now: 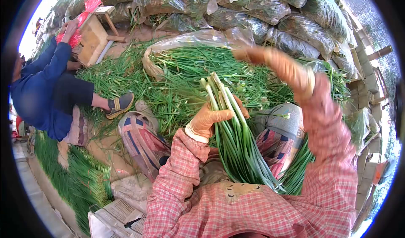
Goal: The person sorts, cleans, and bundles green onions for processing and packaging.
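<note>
My left hand, in an orange glove, is wrapped round a bunch of garlic chives in front of my chest. The pale stem ends point up and away from me, and the long flat leaves hang down towards my lap. My right hand, gloved too, is raised to the right, apart from the bunch. Motion smears its fingers, so whether it holds anything cannot be made out. Beyond both hands, a heap of loose chives lies on an opened plastic sheet.
Filled plastic sacks are stacked along the back. At left, another person sits by a wooden stand, hands at red ties. Bundled chives lie at lower left, and more leaves beside my right leg.
</note>
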The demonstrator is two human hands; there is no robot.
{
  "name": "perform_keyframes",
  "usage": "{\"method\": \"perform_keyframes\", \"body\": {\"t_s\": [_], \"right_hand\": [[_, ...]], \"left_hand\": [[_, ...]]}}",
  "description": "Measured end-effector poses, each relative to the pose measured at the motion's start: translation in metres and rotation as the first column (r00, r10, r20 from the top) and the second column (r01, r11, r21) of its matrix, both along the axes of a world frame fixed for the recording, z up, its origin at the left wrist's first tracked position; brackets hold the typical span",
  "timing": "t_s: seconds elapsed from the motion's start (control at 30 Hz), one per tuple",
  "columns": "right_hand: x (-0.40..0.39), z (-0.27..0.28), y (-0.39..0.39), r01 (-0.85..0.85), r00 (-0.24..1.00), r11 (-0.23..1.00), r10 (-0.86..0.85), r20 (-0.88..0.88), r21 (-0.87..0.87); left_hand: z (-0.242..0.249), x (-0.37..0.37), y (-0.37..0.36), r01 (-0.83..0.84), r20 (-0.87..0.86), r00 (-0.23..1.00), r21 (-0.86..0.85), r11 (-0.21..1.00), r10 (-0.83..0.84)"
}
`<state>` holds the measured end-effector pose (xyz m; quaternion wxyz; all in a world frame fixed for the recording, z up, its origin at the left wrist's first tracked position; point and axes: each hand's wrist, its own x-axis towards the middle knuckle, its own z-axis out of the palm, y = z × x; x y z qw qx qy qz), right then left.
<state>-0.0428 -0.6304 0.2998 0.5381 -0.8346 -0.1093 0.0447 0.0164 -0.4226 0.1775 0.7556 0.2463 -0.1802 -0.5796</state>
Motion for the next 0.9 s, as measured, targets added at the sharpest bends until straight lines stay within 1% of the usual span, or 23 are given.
{"method": "perform_keyframes", "body": {"t_s": [0.03,0.07,0.1,0.13,0.2,0.27,0.3,0.33,0.37,0.43,0.47,0.53,0.57,0.6,0.63,0.67,0.7,0.73,0.77,0.8,0.83,0.87,0.9], "right_hand": [[0.028,0.019,0.0,-0.056,0.998,0.998,0.056,0.018,-0.039],[0.053,0.028,0.005,-0.11,0.994,0.989,0.108,-0.025,-0.095],[0.077,0.03,0.012,-0.175,0.981,0.972,0.158,-0.114,-0.156],[0.094,0.027,0.022,-0.252,0.951,0.944,0.201,-0.237,-0.212],[0.109,0.004,0.049,-0.437,0.826,0.857,0.263,-0.498,-0.274],[0.101,-0.017,0.077,-0.572,0.699,0.777,0.292,-0.653,-0.264],[0.095,-0.024,0.087,-0.606,0.657,0.756,0.302,-0.691,-0.246],[0.092,-0.029,0.091,-0.618,0.632,0.752,0.305,-0.713,-0.227],[0.09,-0.032,0.095,-0.621,0.618,0.755,0.308,-0.723,-0.209],[0.083,-0.039,0.096,-0.61,0.601,0.776,0.319,-0.733,-0.162],[0.08,-0.041,0.096,-0.591,0.606,0.794,0.32,-0.728,-0.143],[0.074,-0.041,0.092,-0.539,0.638,0.833,0.311,-0.705,-0.121],[0.07,-0.042,0.089,-0.489,0.668,0.866,0.292,-0.684,-0.108],[0.067,-0.043,0.084,-0.432,0.696,0.897,0.268,-0.666,-0.09],[0.063,-0.043,0.075,-0.323,0.742,0.945,0.217,-0.635,-0.054],[0.059,-0.046,0.055,-0.158,0.809,0.987,0.135,-0.572,0.009],[0.056,-0.05,0.031,-0.002,0.86,0.997,0.043,-0.509,0.081],[0.052,-0.053,0.005,0.14,0.894,0.976,-0.053,-0.444,0.165],[0.049,-0.052,-0.019,0.26,0.914,0.931,-0.152,-0.375,0.256],[0.046,-0.048,-0.041,0.352,0.92,0.866,-0.25,-0.301,0.355],[0.012,-0.043,-0.079,0.184,0.983,0.897,-0.179,-0.052,0.401],[-0.023,-0.042,-0.102,0.2,0.964,0.818,-0.264,0.043,0.54],[-0.055,-0.016,-0.093,0.408,0.899,0.731,-0.427,-0.1,0.547]], "left_hand": [[0.001,0.0,-0.002,0.031,0.017,0.999,-0.015,0.999,-0.03],[0.007,0.001,-0.002,0.036,0.057,0.998,0.004,0.999,-0.037],[0.006,0.005,-0.003,0.121,0.094,0.989,-0.068,0.99,-0.114],[0.004,0.007,-0.005,0.118,0.077,0.991,-0.099,0.988,-0.11],[-0.001,0.007,-0.003,0.102,0.033,0.995,-0.157,0.982,-0.098],[-0.001,0.011,0.002,0.035,-0.008,0.999,-0.089,0.995,-0.036],[-0.003,0.013,0.005,0.01,-0.03,0.999,-0.05,0.999,-0.012],[-0.014,0.015,0.003,0.011,0.006,1.0,-0.076,0.997,-0.011],[-0.005,0.014,0.005,-0.001,0.024,1.0,0.005,1.0,0.001],[-0.025,0.014,-0.002,-0.048,-0.091,0.995,-0.121,0.991,0.037],[-0.011,0.014,0.0,-0.081,-0.067,0.995,-0.084,0.993,0.075],[-0.037,0.01,0.002,-0.084,-0.005,0.996,0.116,0.99,0.085],[-0.045,-0.002,0.004,-0.086,-0.026,0.996,0.155,0.984,0.091],[-0.041,-0.013,0.004,-0.087,-0.048,0.994,0.193,0.977,0.098],[-0.036,-0.012,0.004,-0.123,-0.024,0.991,0.153,0.981,0.128],[-0.033,-0.004,0.006,-0.16,0.0,0.987,0.109,0.981,0.161],[-0.033,0.006,0.01,-0.203,0.026,0.979,0.061,0.977,0.202],[-0.039,0.024,0.018,-0.324,-0.082,0.94,0.088,0.942,0.331],[-0.043,0.05,0.029,-0.445,-0.176,0.871,0.118,0.888,0.46],[-0.036,0.072,0.041,-0.579,-0.052,0.807,0.124,0.806,0.588],[-0.024,0.095,0.057,-0.708,0.073,0.706,0.101,0.699,0.704],[-0.026,0.126,0.082,-0.74,0.055,0.672,0.015,0.672,0.739],[-0.027,0.152,0.105,-0.769,0.039,0.634,-0.073,0.635,0.772]]}}
